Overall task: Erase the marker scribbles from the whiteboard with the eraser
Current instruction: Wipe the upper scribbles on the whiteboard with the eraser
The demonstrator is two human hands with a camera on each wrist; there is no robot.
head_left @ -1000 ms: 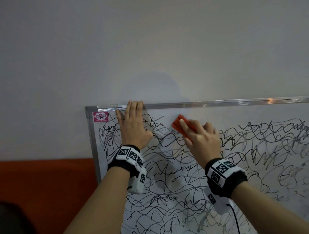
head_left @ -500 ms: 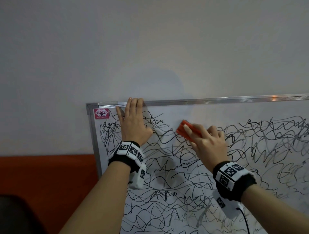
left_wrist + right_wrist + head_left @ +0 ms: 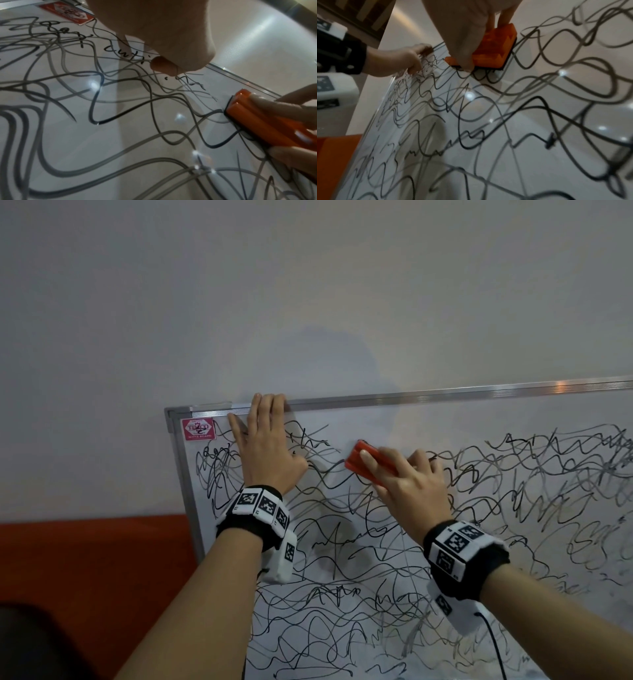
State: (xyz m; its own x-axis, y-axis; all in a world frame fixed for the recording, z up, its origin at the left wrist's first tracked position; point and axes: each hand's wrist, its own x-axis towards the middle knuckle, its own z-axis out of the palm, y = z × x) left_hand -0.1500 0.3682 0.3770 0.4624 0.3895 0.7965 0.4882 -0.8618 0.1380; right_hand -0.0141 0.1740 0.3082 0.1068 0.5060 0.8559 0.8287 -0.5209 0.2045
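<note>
Fingers of my right hand curl round the orange plastic eraser, gripping it and pressing its dark pad flat on the metal-framed whiteboard, just below a bare strip near the top edge. Black marker scribbles cover the board around and beneath the eraser. With straight fingers, my left hand lies flat against the board near its upper left corner, beside a red sticker.
</note>
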